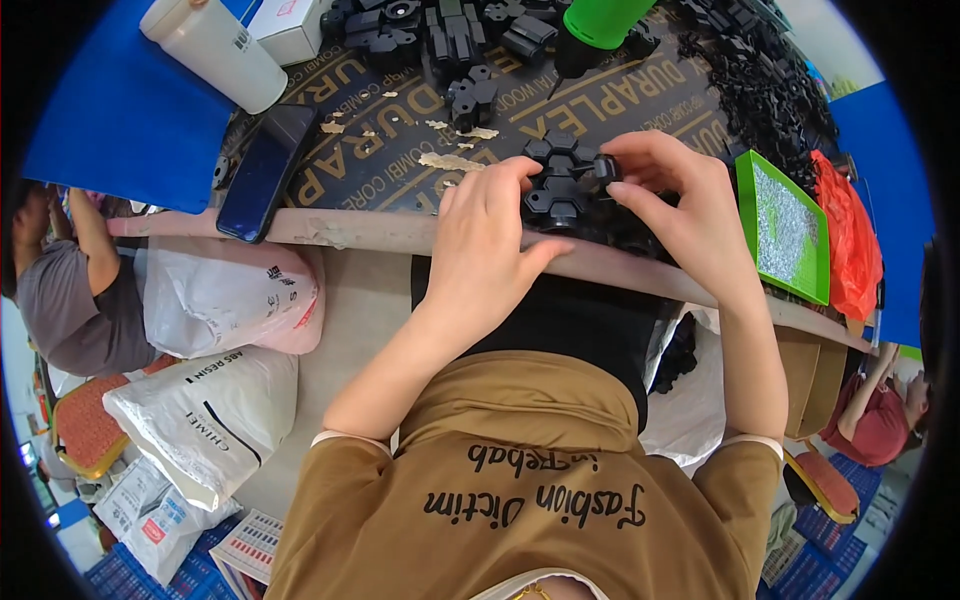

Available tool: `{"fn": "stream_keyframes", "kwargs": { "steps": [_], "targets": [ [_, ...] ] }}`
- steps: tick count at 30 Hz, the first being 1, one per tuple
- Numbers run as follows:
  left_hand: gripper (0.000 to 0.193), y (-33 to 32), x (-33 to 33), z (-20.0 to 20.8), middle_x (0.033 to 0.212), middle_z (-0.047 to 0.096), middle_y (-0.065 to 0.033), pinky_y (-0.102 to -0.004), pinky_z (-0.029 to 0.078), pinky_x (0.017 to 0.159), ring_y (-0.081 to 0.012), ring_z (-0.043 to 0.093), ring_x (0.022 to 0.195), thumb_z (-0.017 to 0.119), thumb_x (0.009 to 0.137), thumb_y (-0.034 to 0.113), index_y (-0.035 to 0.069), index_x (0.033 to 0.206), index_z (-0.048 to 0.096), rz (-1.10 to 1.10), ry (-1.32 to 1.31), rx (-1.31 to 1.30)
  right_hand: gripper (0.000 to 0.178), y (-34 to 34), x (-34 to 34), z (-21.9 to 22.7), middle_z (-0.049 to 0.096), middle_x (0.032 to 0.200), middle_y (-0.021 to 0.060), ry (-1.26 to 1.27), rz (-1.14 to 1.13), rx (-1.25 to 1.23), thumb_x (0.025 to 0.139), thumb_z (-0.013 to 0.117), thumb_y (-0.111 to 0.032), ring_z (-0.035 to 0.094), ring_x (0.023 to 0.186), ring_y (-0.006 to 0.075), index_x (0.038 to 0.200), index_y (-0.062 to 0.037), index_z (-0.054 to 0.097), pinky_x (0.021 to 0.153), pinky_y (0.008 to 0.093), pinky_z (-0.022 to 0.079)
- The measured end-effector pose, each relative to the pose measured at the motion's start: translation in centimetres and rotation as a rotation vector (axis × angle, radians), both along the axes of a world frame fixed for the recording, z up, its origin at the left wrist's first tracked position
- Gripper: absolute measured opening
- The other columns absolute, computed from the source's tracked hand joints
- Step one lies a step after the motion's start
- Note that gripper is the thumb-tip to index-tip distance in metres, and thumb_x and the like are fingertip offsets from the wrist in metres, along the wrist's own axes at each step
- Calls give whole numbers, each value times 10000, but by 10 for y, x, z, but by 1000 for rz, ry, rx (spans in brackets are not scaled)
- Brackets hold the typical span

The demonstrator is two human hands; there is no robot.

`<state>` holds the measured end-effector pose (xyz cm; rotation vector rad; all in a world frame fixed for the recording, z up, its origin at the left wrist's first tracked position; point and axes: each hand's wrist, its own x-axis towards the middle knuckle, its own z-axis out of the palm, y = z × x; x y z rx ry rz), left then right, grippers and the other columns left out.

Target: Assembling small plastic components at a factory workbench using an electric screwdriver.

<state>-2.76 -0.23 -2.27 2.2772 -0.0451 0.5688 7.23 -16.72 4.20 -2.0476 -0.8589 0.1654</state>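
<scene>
A black plastic part with hexagonal pads [558, 180] lies at the near edge of the table, in front of my body. My left hand [482, 235] rests along its left side with curled fingers against it, the thumb reaching past its near end. On the other side, my right hand [685, 195] pinches a small black round plastic piece [605, 168] between thumb and fingertips, right up against the larger part. Whether the two pieces are joined cannot be seen.
Black plastic parts [455, 40] heap at the back, with thin ones [765, 80] at right. Around stand a green-and-black container [600, 22], a green tray [745, 205] of small metal pieces, a red bag [848, 240], a phone [265, 175] and a white cup [220, 55]. People sit on both sides.
</scene>
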Motion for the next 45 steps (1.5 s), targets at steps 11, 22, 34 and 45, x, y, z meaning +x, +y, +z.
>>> {"fn": "stream_keyframes", "kwargs": {
  "steps": [11,22,34,45],
  "targets": [
    [617,0,3,-3,934,594,-112,-389,391,793,-278,580,899,766,649,54,40,1155,414,41,-1,-93,261,6,6,0,674,830,126,2,58,-70,758,650,7,655,737,182,1017,-16,633,694,277,522],
    [711,1,4,-7,946,607,-132,-374,458,771,-279,586,864,799,625,65,50,1187,363,53,-23,-100,226,20,-2,-1,597,852,122,-328,187,-202,732,639,-15,592,766,314,957,-30,642,686,369,487],
    [692,1,3,-7,933,605,-115,-378,434,784,-275,590,874,785,627,60,46,1184,373,54,6,-130,257,17,-19,-13,598,903,87,-714,214,-251,697,681,-86,579,841,253,940,-7,649,709,337,497],
    [675,1,5,-3,983,571,-141,-411,406,843,-307,556,934,768,620,45,35,1182,393,7,43,-172,296,12,-31,-26,604,899,56,-711,189,-246,727,658,-125,534,782,209,980,27,653,690,302,477]
  ]
}}
